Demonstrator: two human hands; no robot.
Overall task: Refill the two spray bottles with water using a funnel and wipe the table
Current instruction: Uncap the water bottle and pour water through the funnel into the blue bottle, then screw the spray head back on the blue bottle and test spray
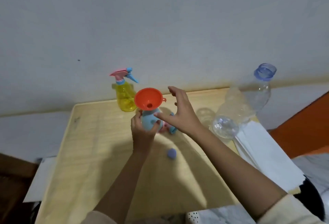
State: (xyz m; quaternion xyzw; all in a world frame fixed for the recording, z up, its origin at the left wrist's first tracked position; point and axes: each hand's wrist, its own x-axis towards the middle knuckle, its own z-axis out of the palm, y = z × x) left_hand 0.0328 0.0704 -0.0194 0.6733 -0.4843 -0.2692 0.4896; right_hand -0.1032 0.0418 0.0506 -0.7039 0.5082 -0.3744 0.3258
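Observation:
An orange funnel [148, 99] sits in the neck of a light blue spray bottle [150, 119] at mid-table. My left hand [141, 129] grips that bottle from the left. My right hand [179, 111] hovers just right of the funnel, fingers spread, holding nothing. A yellow spray bottle [124, 98] with its pink and blue trigger head on stands behind, by the wall. A pink and blue spray head [170, 128] lies on the table, partly hidden under my right hand. A large clear water bottle [243, 102] with an open bluish neck stands at the right.
The wooden table [99, 152] has a small blue cap [171, 153] lying near its middle. A stack of white paper towels [263, 154] rests on the right edge. A white wall is close behind, and an orange surface lies far right.

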